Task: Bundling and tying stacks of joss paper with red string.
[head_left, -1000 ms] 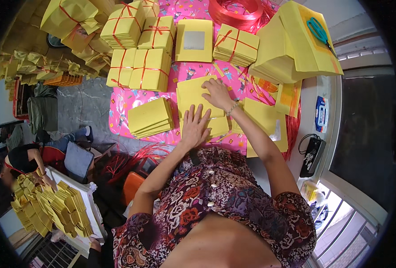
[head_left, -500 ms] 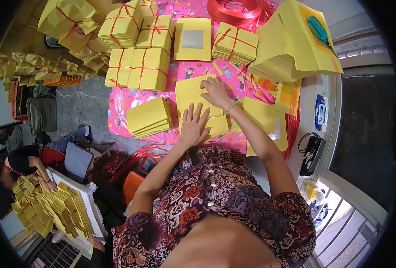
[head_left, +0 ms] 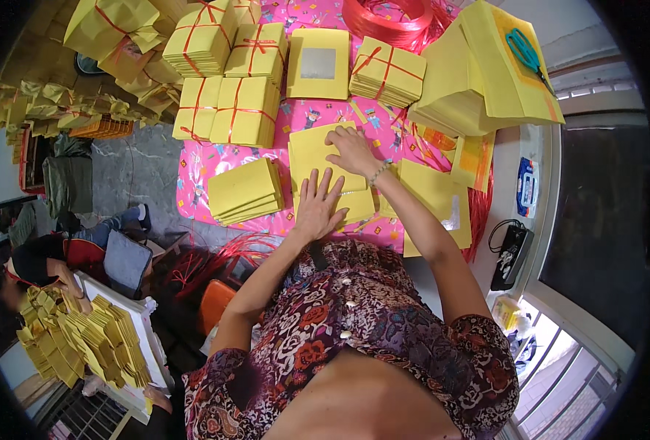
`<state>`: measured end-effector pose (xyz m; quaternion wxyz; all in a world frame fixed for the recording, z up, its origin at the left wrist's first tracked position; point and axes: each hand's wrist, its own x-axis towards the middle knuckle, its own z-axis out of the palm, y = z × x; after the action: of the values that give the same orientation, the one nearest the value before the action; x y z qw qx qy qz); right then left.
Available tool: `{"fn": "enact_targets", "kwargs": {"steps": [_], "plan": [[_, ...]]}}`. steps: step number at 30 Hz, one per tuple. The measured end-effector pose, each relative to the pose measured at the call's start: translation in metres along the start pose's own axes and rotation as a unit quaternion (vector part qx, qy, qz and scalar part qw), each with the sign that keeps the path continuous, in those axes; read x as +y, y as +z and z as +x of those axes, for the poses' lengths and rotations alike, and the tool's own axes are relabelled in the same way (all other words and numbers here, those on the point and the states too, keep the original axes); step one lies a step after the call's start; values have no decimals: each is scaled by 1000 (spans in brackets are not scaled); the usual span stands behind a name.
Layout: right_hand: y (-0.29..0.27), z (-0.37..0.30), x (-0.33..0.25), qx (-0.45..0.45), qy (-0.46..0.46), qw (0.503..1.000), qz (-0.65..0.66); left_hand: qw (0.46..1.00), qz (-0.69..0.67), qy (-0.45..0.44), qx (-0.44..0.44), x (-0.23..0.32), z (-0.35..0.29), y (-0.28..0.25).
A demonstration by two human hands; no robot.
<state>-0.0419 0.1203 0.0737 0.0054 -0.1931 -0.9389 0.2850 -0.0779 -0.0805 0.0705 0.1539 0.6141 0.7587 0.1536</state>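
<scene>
On the pink patterned tabletop (head_left: 200, 165), a yellow paper sheet (head_left: 310, 150) lies in front of me with its near part folded over. My left hand (head_left: 319, 211) rests flat near the fold, fingers spread. Farther up the same sheet, my right hand (head_left: 352, 152) presses down with bent fingers apart, a beaded bracelet at its wrist. Neither hand grips anything. Left of the sheet sits a small stack of folded yellow papers (head_left: 243, 187). Partly behind my right forearm is another yellow sheet (head_left: 424, 187) with a silvery patch.
Yellow paper bundles (head_left: 244, 114) tied with red ribbon stand at the far left. A sheet with a silver square (head_left: 318, 62), a red ribbon coil (head_left: 387, 26) and teal scissors (head_left: 523, 51) on a tall paper pile lie beyond. At lower left, another person handles yellow papers (head_left: 105, 337).
Both hands stay on the folded sheet; the right fingers have shifted very slightly left. Otherwise the table looks the same.
</scene>
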Motion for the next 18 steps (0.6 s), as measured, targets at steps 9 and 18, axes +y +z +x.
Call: {"fn": "enact_targets", "kwargs": {"steps": [9,18], "plan": [[3,2,2,-7,4,1000,4,1000,5,-1,-9,-2,1,2],[-2,-17,-12,99,-37,994,-28,1000,2,-2,-10,-2,1,5]]}}
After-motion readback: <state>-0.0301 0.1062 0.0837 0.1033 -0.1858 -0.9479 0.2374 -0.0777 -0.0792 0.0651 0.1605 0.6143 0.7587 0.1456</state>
